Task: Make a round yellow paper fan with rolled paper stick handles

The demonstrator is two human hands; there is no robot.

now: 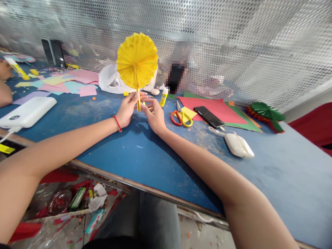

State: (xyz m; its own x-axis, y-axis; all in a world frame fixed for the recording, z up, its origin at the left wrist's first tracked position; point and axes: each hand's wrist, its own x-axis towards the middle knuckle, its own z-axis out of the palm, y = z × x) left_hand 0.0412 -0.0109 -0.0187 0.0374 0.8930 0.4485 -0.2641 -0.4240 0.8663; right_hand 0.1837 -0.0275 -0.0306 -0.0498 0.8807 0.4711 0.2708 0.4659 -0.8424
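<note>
A round yellow pleated paper fan stands upright above the blue table, its folds spread into a full circle. My left hand is closed around the fan's narrow yellow handle strips, thumb in front. Close beside it, my right hand has its fingers bent and pinched at the lower end of the same handle. A glue stick without its cap stands just beyond my right hand. The yellow cap lies behind my left hand.
Red-and-yellow scissors, a black phone and red paper lie to the right, with a white case nearer. A white power bank and pastel paper pieces are at left. Behind rises a perforated metal panel.
</note>
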